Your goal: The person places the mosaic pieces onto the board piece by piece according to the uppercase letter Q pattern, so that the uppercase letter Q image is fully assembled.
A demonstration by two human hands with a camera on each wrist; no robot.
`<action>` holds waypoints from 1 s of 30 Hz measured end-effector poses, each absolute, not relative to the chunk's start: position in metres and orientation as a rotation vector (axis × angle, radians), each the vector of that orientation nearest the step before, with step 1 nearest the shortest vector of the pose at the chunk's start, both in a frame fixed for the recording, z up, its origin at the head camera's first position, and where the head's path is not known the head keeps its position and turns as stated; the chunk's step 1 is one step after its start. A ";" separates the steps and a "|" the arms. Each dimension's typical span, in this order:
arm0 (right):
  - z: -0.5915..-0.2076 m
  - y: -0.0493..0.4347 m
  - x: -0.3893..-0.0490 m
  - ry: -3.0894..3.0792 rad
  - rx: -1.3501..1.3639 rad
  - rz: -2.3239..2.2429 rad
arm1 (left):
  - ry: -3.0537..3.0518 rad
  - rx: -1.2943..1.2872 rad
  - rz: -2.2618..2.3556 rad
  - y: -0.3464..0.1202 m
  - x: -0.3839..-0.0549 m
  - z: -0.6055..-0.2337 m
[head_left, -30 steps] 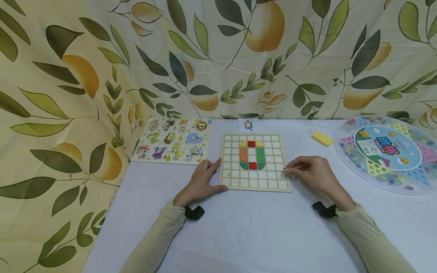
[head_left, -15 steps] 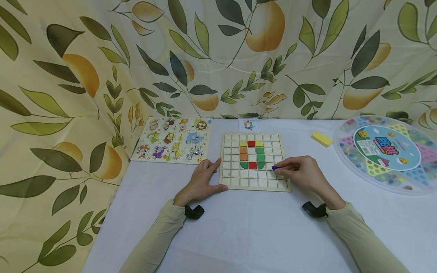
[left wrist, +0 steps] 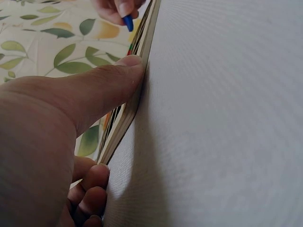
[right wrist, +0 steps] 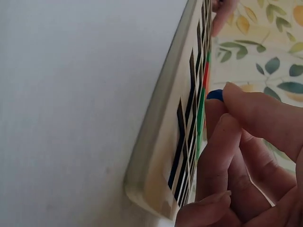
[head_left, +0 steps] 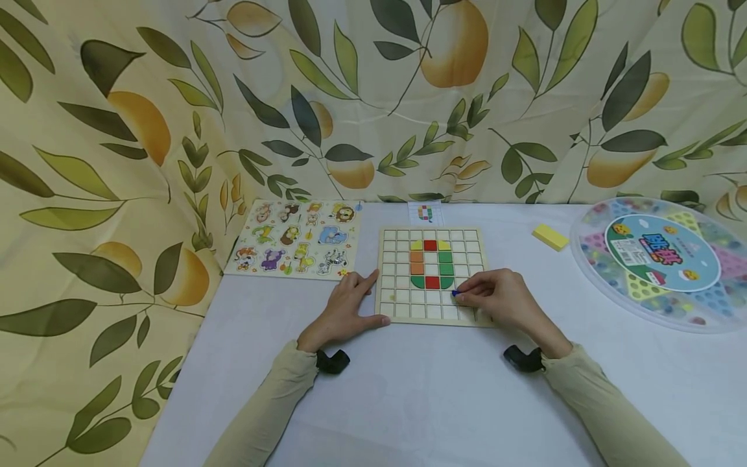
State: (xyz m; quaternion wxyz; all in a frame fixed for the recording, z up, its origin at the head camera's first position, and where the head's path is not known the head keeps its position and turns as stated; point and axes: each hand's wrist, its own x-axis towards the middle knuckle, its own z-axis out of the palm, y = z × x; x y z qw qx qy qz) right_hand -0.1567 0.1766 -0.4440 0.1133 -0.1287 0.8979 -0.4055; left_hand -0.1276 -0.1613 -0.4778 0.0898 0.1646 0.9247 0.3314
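Observation:
A square wooden grid board [head_left: 403, 311] lies on the white table, with red, yellow, orange and green tiles [head_left: 446, 258] set in a ring in its cells. My left hand [head_left: 344, 306] rests at the board's near left corner, thumb along the front edge and index finger at the left side. My right hand [head_left: 496, 295] pinches a small blue tile [head_left: 455, 293] between thumb and fingertips, close over the cells just below the ring's lower right corner. In the right wrist view most of the blue tile [right wrist: 216, 95] is hidden by the fingers.
A small card [head_left: 425, 213] with a coloured tile pattern lies behind the board. To the left is an animal puzzle board [head_left: 294, 240]. A yellow block [head_left: 550, 237] and a round clear box [head_left: 662, 259] with a colourful label stand at the right.
My right hand has moved left from the board's right edge, carrying the blue tile over the cells near the ring. The left hand stays at the corner.

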 end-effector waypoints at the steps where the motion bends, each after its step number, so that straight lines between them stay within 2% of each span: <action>1: -0.444 0.175 -0.156 2.639 -0.382 -1.180 | 2.750 0.492 0.988 -0.161 -0.128 -0.478; 30: -0.445 0.155 -0.154 2.698 -0.427 -1.006 | 2.743 0.477 0.974 -0.161 -0.128 -0.481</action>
